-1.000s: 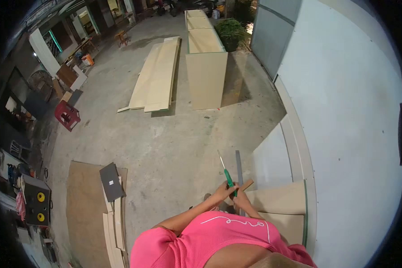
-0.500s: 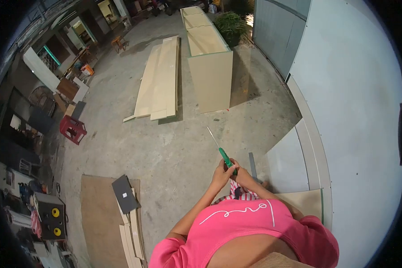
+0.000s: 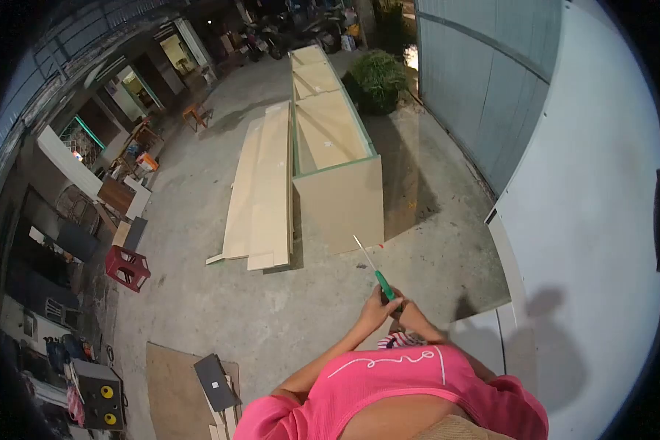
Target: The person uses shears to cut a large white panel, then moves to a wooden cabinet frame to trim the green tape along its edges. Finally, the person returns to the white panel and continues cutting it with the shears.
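Green-handled metal screwdriver (image 3: 382, 281) is clenched before the chest by left hand (image 3: 378, 303) and right hand (image 3: 412, 317), shaft aimed up-left toward the beige open wooden cabinet (image 3: 339, 199), with pale flat boards (image 3: 260, 202) laid beside it.

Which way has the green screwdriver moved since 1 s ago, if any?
Yes. The green screwdriver, in the left hand, has come toward the open cabinet: its tip now overlaps the near end panel; earlier, bare floor lay between.

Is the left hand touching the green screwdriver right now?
Touching. The head view shows the left hand closed around the handle end of the green screwdriver, no gap between them.
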Demonstrator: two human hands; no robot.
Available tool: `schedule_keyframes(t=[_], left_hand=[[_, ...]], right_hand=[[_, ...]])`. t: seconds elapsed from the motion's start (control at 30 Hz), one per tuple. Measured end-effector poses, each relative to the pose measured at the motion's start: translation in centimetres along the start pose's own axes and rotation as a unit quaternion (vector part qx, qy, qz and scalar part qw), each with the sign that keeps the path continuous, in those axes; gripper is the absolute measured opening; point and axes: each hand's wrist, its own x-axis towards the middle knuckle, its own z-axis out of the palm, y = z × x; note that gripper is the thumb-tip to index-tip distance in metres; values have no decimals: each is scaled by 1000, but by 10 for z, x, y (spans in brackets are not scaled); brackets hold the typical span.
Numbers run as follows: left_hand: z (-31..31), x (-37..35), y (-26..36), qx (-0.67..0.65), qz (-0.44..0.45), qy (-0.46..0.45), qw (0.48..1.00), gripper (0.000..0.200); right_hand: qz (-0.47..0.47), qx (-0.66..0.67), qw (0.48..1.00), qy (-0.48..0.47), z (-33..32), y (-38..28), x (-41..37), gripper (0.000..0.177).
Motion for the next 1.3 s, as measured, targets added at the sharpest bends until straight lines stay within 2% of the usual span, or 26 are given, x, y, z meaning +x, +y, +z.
schedule_keyframes(t=[0.03,0.07,0.1,0.17,0.2,0.27,0.43,0.57,0.6,0.67,0.7,0.73,0.87,0.9,0.97,1.0,1.03,1.1,1.17,1.23,1.27,1.3], left_hand=[[1,25,4,-3,16,9,1000,57],[-4,47,23,16,2,-1,1000,57],[-4,74,26,15,-8,-5,1000,57],[3,114,21,-70,14,50,996,56],[5,130,26,-76,2,47,996,56],[-3,165,42,-216,8,27,976,57],[-12,254,56,-207,10,74,975,54],[-26,351,65,-253,43,103,961,52],[-31,372,78,-239,47,119,963,49],[-37,427,78,-244,65,168,953,43],[-40,455,84,-256,65,182,947,43],[-43,477,86,-253,52,175,950,43],[-43,547,85,-262,18,187,947,44],[-38,560,83,-264,23,186,946,44],[-24,583,64,-272,21,210,939,50],[-29,586,78,-254,-10,214,943,53],[-29,590,75,-262,-25,248,932,53],[-30,598,64,-203,-30,260,944,57],[-35,609,49,-233,-41,306,922,59],[-50,613,53,-257,-69,364,893,58],[-59,612,56,-248,-81,396,880,54],[-65,613,54,-247,-88,419,869,54]], right_hand=[[-22,10,1000,5,-17,-5,23,64],[25,-39,999,-19,-42,-32,41,63],[7,-53,998,-25,-60,-35,66,63],[-25,-81,996,-37,-86,-23,107,62],[-42,-92,994,-33,-101,-31,124,64],[-58,-106,992,-33,-123,-53,154,66],[-12,-121,989,-79,-172,-74,243,62],[-96,-84,986,-110,-218,-79,343,62],[-25,-119,982,-141,-231,-77,375,62],[-62,-127,981,-133,-250,-80,422,62],[-94,-140,977,-127,-265,-84,446,63],[-77,-177,972,-134,-276,-81,471,65],[-61,-171,963,-200,-324,-89,537,63],[-52,-170,958,-223,-331,-93,542,63],[44,-145,964,-218,-340,-105,554,62],[31,-134,967,-216,-343,-80,566,61],[30,-140,957,-254,-344,-69,575,61],[43,-139,955,-260,-338,-58,592,60],[33,-124,945,-302,-327,-59,613,58],[-16,-116,933,-342,-313,-63,634,53],[-20,-57,933,-355,-303,-69,643,46],[-23,-57,923,-380,-294,-78,655,46]])
